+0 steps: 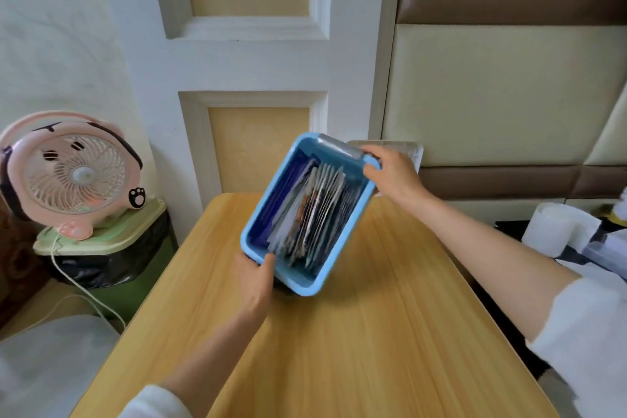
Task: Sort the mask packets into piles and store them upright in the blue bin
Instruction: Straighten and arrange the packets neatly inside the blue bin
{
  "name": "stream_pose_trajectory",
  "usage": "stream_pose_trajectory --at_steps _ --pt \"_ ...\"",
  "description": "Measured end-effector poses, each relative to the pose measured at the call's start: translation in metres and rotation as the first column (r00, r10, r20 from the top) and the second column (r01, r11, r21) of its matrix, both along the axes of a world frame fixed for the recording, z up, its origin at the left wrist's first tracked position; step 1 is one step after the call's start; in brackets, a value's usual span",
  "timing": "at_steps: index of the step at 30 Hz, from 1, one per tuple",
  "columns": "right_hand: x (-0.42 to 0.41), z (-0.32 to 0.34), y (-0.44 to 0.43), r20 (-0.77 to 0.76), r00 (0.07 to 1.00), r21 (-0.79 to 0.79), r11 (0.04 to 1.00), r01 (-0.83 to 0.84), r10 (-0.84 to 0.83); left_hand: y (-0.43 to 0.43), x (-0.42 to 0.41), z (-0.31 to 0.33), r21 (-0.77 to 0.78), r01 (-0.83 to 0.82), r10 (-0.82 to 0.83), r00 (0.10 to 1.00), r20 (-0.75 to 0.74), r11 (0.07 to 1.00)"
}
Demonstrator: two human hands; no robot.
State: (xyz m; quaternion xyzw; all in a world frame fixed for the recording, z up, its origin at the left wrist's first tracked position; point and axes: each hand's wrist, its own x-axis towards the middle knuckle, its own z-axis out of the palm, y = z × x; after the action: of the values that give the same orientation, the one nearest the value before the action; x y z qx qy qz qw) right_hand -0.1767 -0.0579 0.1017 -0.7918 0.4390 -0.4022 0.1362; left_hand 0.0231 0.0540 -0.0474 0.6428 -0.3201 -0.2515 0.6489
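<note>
The wooden table [373,332] fills the foreground. Over its far end, the blue bin [298,282] is held tilted between both hands. Left of the table, a pink fan [71,173] stands on a green lid. The right hand [393,173] grasps the bin's far corner. The left hand [256,282] clasps its near corner, thumb over the rim. Mask packets [319,210] stand on edge inside the bin.
</note>
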Motion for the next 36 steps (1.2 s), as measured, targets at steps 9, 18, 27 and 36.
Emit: stream_pose_trajectory --at_steps 9,18,27,36 --pt "0.02 0.005 0.002 -0.099 0.97 -0.207 0.949 -0.238 0.222 0.01 0.016 0.011 0.172 0.443 -0.474 0.843 0.254 0.88" --pt "0.027 -0.029 -0.001 0.209 0.975 0.095 0.994 0.06 -0.079 -0.001 0.001 0.031 -0.033 0.215 -0.178 0.877 0.446 0.976" --pt "0.038 -0.008 -0.011 0.277 0.958 0.023 0.997 0.07 -0.073 -0.005 -0.002 0.055 -0.262 0.05 0.024 0.962 0.273 0.964" --pt "0.036 -0.027 -0.024 0.297 0.952 0.014 0.998 0.068 -0.069 -0.023 0.009 0.055 -0.133 0.117 -0.054 0.912 0.406 0.984"
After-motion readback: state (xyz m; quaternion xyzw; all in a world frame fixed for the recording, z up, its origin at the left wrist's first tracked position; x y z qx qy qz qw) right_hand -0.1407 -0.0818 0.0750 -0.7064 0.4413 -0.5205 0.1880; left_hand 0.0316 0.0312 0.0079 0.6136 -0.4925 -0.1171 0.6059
